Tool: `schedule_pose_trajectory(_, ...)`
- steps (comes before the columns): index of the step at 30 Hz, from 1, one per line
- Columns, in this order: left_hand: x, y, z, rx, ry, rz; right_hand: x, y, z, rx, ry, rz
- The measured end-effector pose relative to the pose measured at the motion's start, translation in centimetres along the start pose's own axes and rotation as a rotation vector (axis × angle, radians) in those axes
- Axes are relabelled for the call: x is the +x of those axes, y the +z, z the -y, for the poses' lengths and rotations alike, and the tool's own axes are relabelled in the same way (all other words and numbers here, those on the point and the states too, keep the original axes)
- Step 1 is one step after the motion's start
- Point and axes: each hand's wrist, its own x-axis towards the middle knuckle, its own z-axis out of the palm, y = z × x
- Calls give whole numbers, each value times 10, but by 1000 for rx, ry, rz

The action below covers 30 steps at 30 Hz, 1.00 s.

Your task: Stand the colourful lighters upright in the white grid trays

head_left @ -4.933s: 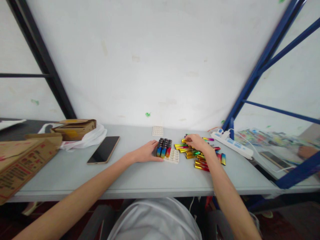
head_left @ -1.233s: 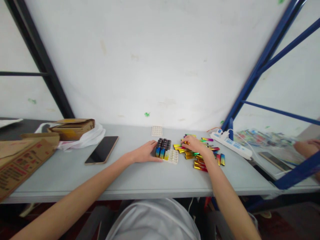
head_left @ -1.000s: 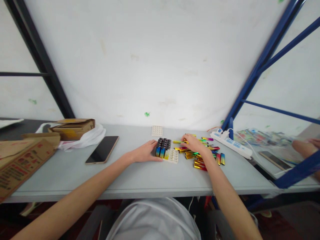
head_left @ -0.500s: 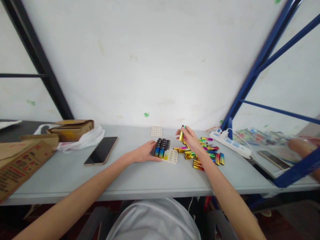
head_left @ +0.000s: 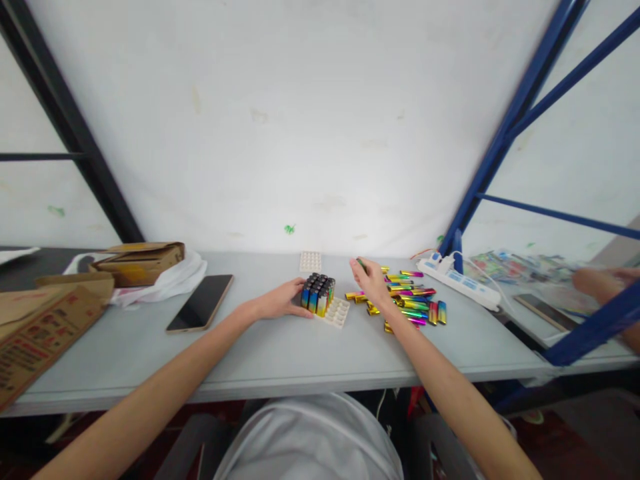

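Note:
On the grey table, a white tray [head_left: 339,313] with round hollows has a block of upright, shiny tubes [head_left: 316,299], which look like lighters, with black tops and blue-to-yellow sides. My left hand [head_left: 284,300] grips the tray's left side, thumb along the front and fingers behind. My right hand [head_left: 370,283] is closed around one tube [head_left: 361,263] above the table, right of the tray; only its dark end shows. Beside and beneath that hand lies a loose pile of gold, green, pink and red-blue tubes [head_left: 413,301].
A second white tray [head_left: 311,261] lies by the wall. At left are a phone [head_left: 201,303], cardboard boxes [head_left: 145,264] and a white plastic bag [head_left: 193,273]. A power strip [head_left: 459,283] and blue frame [head_left: 480,180] stand at right. Beyond, another person's hand [head_left: 593,283] shows.
My right hand has turned over the tube, so less of its gold side shows. The view has shifted slightly; my left hand stays at the tray.

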Motion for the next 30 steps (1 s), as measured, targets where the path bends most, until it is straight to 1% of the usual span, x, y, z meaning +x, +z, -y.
schedule_pose_trajectory(2,0,-1,-1,-3,-4,3,0,-1,-1,-99,-44,-39)
schedule_pose_trajectory(4,-1,-1,-2,4,-5,0,0,0,-1,-151,-36,-76)
schedule_pose_trajectory(7,-2,-1,-3,23,19,-23,1,2,-1,-180,-8,-116)
schedule_pose_trajectory(10,-2,-1,-3,40,37,-45,0,3,0,-192,-6,-125)
schedule_pose_trajectory(13,-2,-1,-4,66,31,-56,-1,4,1,-188,-2,-111)
schedule_pose_trajectory(18,-3,1,-9,102,4,-77,-2,6,2,-197,-20,-45)
schedule_pose_trajectory(22,-3,7,-9,83,6,-119,-2,7,0,-233,-36,-49)
schedule_pose_trajectory(26,-2,9,-8,84,8,-113,-1,8,-4,-231,-20,-54)
schedule_pose_trajectory(30,-2,8,-8,99,8,-92,-3,9,-4,-213,-35,-42)
